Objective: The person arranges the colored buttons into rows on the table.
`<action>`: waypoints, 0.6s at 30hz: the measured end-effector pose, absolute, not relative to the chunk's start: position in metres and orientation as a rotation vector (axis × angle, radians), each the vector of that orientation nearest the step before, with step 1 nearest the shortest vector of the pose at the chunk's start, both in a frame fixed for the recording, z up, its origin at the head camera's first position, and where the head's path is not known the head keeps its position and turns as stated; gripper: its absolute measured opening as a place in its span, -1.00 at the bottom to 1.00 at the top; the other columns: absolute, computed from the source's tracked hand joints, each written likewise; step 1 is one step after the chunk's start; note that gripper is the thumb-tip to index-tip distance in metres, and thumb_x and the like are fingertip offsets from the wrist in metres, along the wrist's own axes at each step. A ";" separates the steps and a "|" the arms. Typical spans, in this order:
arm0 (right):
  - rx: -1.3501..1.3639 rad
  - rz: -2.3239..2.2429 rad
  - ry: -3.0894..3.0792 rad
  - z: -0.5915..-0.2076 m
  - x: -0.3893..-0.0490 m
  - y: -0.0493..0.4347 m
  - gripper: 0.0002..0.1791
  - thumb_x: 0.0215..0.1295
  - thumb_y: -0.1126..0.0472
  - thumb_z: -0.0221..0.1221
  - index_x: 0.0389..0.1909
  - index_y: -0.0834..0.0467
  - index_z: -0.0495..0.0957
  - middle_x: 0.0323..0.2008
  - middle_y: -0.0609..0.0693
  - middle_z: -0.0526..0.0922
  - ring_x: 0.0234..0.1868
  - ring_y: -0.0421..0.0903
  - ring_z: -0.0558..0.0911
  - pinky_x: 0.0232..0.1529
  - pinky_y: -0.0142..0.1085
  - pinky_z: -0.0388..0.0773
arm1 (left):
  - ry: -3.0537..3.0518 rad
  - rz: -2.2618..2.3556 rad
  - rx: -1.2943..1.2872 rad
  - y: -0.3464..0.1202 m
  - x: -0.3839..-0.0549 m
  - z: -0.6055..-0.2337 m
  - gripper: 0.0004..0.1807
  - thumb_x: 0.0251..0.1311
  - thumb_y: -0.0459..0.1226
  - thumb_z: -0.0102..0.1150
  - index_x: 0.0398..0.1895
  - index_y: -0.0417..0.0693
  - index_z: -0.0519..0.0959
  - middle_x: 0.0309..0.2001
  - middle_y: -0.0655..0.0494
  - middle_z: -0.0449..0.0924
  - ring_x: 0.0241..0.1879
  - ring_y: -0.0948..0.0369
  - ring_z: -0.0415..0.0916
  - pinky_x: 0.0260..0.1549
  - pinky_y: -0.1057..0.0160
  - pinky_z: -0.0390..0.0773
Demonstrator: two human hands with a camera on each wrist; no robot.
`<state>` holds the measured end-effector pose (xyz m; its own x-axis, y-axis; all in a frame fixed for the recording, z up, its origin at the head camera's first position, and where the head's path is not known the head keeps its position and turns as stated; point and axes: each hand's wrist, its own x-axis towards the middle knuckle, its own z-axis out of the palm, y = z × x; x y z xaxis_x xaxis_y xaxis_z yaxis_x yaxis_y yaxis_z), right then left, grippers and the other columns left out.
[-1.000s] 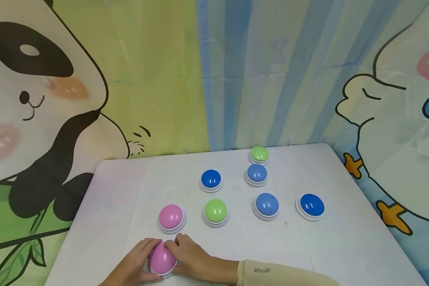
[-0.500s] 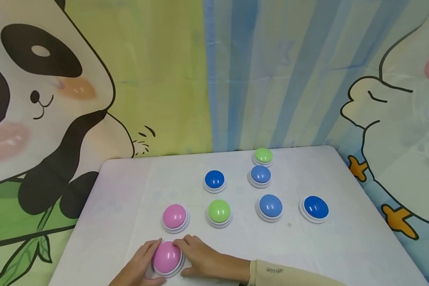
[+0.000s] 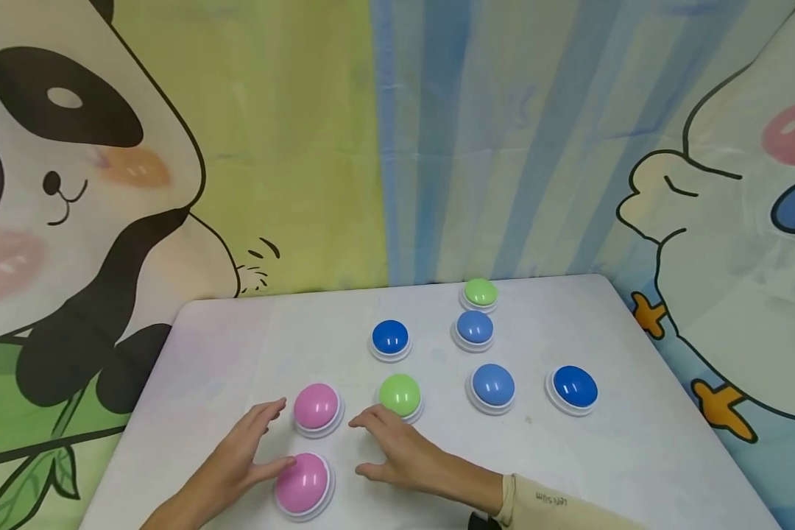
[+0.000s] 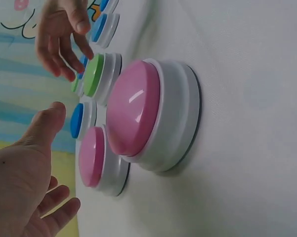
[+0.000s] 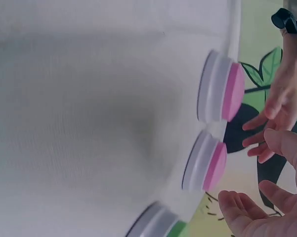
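Note:
Two pink dome buttons with white round bases stand one before the other at the table's near left. The nearer pink button (image 3: 302, 483) lies between my hands, and both wrist views show it free of any grip. My left hand (image 3: 235, 456) hovers to its left, thumb and fingers spread. On the other side my right hand (image 3: 404, 449) hangs over the table, fingers loosely bent and holding nothing. The farther pink button (image 3: 316, 406) sits ahead, between the two sets of fingertips. A light green button (image 3: 400, 394) stands just beyond my right hand, which covers part of its base.
On the white table (image 3: 570, 478) stand a dark blue button (image 3: 390, 337), two lighter blue buttons (image 3: 493, 385), another dark blue button (image 3: 575, 386) at right, and a second green button (image 3: 481, 292) near the back edge. A printed cloth (image 3: 305, 147) hangs behind the table.
Both hands have let go of the nearer pink button and moved apart and forward, the left to its left, the right to its right. The buttons keep their places on the table.

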<state>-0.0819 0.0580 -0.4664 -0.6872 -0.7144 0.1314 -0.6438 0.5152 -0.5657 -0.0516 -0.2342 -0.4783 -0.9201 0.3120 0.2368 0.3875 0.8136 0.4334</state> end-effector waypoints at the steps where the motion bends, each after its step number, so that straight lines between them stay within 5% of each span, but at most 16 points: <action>1: -1.164 -0.918 2.624 -0.464 -0.084 0.059 -0.40 0.13 0.09 0.37 0.18 0.09 0.40 0.09 -0.05 0.49 0.09 -0.19 0.49 0.13 -0.40 0.52 | -2.838 -0.728 -0.578 -0.233 -0.054 -0.478 -0.05 -0.18 0.02 0.54 0.32 -0.10 0.34 0.17 0.09 0.49 0.08 0.18 0.53 -0.08 0.12 0.67; 12: -1.094 -0.986 2.665 -0.452 -0.115 0.066 -0.42 0.14 0.08 0.36 0.17 0.11 0.42 0.09 0.01 0.51 0.10 -0.12 0.51 0.14 -0.29 0.55 | -2.752 -0.700 -0.741 -0.208 -0.100 -0.465 -0.12 -0.03 -0.06 0.47 0.36 -0.13 0.31 0.22 0.08 0.44 0.20 0.12 0.44 0.07 0.03 0.59; 18: -0.955 -0.969 2.714 -0.449 -0.159 0.069 -0.42 0.18 0.07 0.33 0.20 0.13 0.42 0.16 0.09 0.47 0.17 0.01 0.49 0.16 -0.12 0.56 | -2.739 -0.714 -0.812 -0.185 -0.146 -0.461 -0.22 0.11 -0.10 0.38 0.36 -0.17 0.30 0.20 -0.03 0.47 0.20 0.05 0.47 0.09 0.04 0.58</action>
<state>-0.1586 0.0694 -0.4490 -0.7970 -0.5946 0.1060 -0.5273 0.5995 -0.6022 -0.1463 -0.1847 -0.4609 -0.8298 0.4608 0.3147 0.5558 0.7327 0.3928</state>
